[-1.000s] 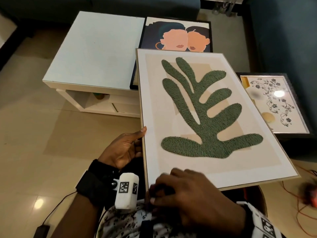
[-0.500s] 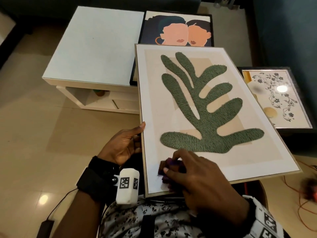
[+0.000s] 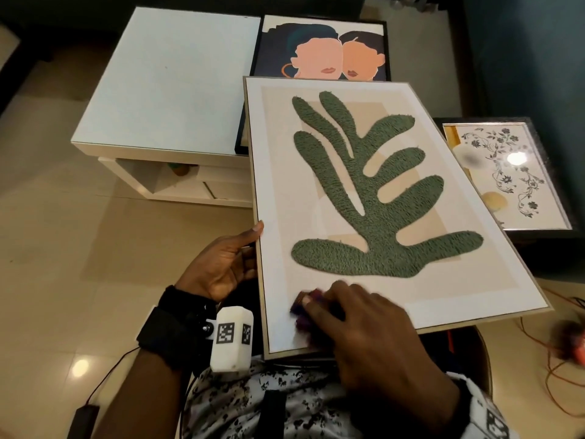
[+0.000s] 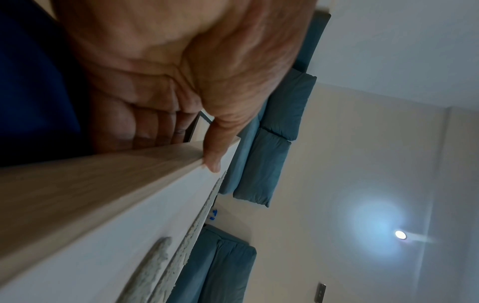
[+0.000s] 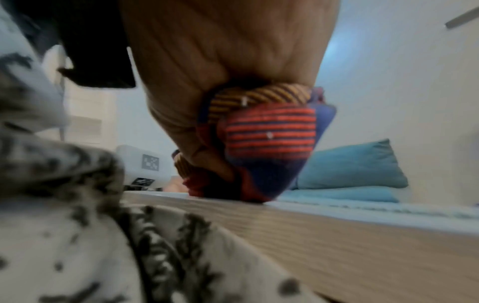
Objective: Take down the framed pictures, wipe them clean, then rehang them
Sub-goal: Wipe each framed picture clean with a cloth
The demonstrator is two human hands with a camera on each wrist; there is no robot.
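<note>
Head view: a seated person balances a light-wood framed picture (image 3: 373, 198) of a green leaf shape across the lap, its face turned up. Left hand (image 3: 221, 264) grips the frame's left edge, thumb hooked over the front and fingers curled behind, as the left wrist view confirms. Right hand (image 3: 364, 327) is closed around a bunched striped cloth (image 5: 269, 139), red, yellow and blue, pressing it on the glass at the near left corner, just below the leaf; motion blur softens the cloth in the head view. Beyond the frame, a portrait picture (image 3: 319, 52) lies partly on a white low table (image 3: 164, 83), and a floral picture (image 3: 506, 172) appears to rest flat on a dark surface to the right.
</note>
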